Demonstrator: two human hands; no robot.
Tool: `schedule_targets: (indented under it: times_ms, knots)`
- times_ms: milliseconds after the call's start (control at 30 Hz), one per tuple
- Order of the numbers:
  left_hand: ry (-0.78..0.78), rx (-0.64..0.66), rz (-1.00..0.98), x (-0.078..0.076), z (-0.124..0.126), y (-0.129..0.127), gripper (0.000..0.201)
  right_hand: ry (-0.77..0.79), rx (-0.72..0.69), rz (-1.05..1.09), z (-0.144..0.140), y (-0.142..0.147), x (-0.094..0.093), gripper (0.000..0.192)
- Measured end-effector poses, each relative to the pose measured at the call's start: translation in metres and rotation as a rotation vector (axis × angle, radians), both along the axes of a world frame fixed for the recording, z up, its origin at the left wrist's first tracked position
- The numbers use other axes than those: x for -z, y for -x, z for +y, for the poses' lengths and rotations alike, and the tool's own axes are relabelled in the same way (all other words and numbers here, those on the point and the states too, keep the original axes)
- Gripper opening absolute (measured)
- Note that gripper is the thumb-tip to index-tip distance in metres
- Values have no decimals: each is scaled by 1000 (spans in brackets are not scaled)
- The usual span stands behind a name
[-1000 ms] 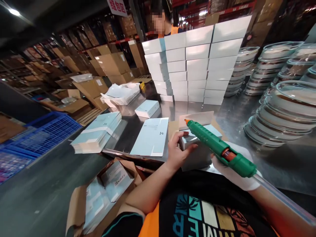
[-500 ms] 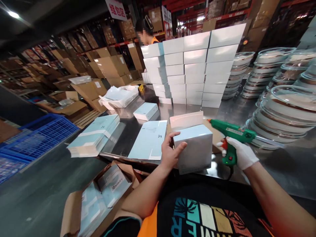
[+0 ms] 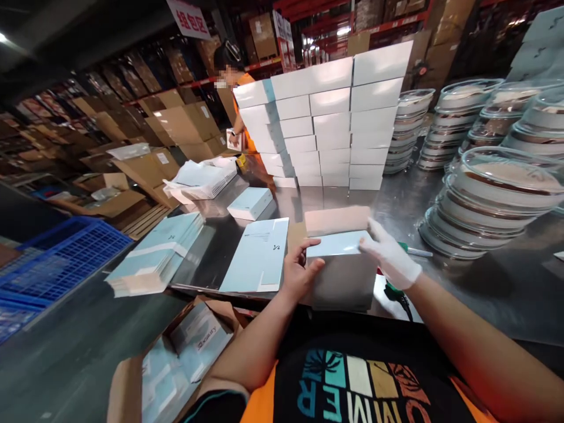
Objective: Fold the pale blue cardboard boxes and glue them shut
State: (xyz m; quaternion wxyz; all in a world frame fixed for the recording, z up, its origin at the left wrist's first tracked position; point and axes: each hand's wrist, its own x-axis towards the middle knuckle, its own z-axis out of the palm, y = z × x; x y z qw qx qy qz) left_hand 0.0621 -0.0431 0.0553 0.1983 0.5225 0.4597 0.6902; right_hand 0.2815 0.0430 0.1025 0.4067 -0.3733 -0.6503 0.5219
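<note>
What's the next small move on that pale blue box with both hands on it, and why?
Probably fold the raised flap down and press it shut. The left hand braces the box on its left side, the gloved right hand rests at its top right edge, and the flap stands open behind them. The glue gun lies on the table, mostly hidden.

The box (image 3: 341, 267) stands on the table (image 3: 484, 276) between both hands: the left hand (image 3: 299, 273) at its left side, the right hand (image 3: 390, 258) at its upper right corner. A glue gun (image 3: 396, 288) lies just behind the right hand. A flat carton sheet (image 3: 258, 255) lies left of the left hand; a sheet stack (image 3: 154, 255) lies further left. A box wall (image 3: 321, 126) stands beyond both hands. Stacked lidded bowls (image 3: 493, 200) stand right of the right hand.
</note>
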Motion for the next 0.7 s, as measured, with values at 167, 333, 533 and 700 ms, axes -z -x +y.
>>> schedule_targets:
  times_ms: [167,333,533,700]
  knots:
    - [-106,0,-17,10,10,1,57,-136,-159,54,-2,0,-3,64]
    - [-128,137,69,2,14,13,59,-357,-249,-46,-1,-22,15,34]
    - [-161,231,253,-9,9,20,41,-447,-329,-53,-6,-22,11,20]
    - [-252,311,295,-3,16,27,27,-369,-125,-154,-13,-17,29,57]
